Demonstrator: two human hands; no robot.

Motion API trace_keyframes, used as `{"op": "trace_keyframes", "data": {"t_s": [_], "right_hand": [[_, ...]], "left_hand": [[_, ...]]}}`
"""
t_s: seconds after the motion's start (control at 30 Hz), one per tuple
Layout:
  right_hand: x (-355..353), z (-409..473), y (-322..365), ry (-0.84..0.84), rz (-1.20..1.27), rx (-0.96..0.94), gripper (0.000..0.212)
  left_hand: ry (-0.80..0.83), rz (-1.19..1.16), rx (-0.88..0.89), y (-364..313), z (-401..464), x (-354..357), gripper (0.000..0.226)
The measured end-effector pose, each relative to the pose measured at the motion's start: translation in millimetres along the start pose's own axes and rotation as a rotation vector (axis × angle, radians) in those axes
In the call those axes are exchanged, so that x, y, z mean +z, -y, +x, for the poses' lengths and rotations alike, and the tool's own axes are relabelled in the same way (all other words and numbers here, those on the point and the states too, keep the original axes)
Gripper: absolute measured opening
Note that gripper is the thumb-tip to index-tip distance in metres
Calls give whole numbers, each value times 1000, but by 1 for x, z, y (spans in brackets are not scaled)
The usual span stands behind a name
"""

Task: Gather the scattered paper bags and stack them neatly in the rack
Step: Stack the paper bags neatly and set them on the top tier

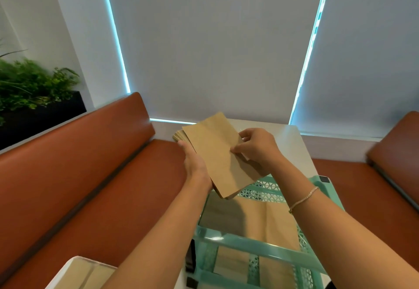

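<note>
A stack of flat brown paper bags (215,152) is held in the air above the far end of a mint-green plastic rack (260,244). My left hand (195,164) grips the stack from its left edge and underneath. My right hand (256,146) pinches the right edge of the top bag. A larger brown bag (267,223) lies flat on the rack's upper shelf, and more brown paper (233,266) shows on the shelf below. Another brown bag (86,274) lies on a white surface at the bottom left.
The rack stands on a white table (292,143) between two orange-brown benches (79,170) (385,175). Grey window blinds (215,50) hang behind. A dark planter with green plants (29,89) sits at the far left.
</note>
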State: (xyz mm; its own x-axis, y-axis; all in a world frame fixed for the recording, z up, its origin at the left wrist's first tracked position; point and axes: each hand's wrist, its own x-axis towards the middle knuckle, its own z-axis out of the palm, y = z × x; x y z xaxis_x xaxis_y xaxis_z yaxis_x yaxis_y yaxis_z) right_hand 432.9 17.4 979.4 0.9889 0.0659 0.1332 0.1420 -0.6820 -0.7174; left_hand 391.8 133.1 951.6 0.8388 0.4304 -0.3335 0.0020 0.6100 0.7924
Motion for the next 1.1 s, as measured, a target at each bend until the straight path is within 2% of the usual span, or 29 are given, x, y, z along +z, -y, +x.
{"op": "trace_keyframes", "data": {"t_s": [0.13,0.23,0.43,0.63,0.73,0.83,0.93,1.1], "right_hand": [[-1,-3,-1,12,21,49,29],[-2,-6,2,1,48,41,22],[-6,-4,3,35,125,100,27],[-10,-3,6,99,248,181,13],[-11,-1,5,91,305,212,12],[-12,0,5,159,408,243,18],[-13,-1,4,228,384,241,21],[-13,-1,-2,212,408,234,19]], "left_hand": [[13,3,-7,1,-3,1,54],[1,-9,-8,1,-4,3,57],[3,-37,-15,1,-8,4,50],[-43,-36,-14,3,-2,1,61],[-57,-23,-19,3,-1,0,57],[-80,-9,-9,3,-5,1,61],[-91,2,-3,1,-8,0,65],[-89,-47,-41,-3,-13,0,62]]}}
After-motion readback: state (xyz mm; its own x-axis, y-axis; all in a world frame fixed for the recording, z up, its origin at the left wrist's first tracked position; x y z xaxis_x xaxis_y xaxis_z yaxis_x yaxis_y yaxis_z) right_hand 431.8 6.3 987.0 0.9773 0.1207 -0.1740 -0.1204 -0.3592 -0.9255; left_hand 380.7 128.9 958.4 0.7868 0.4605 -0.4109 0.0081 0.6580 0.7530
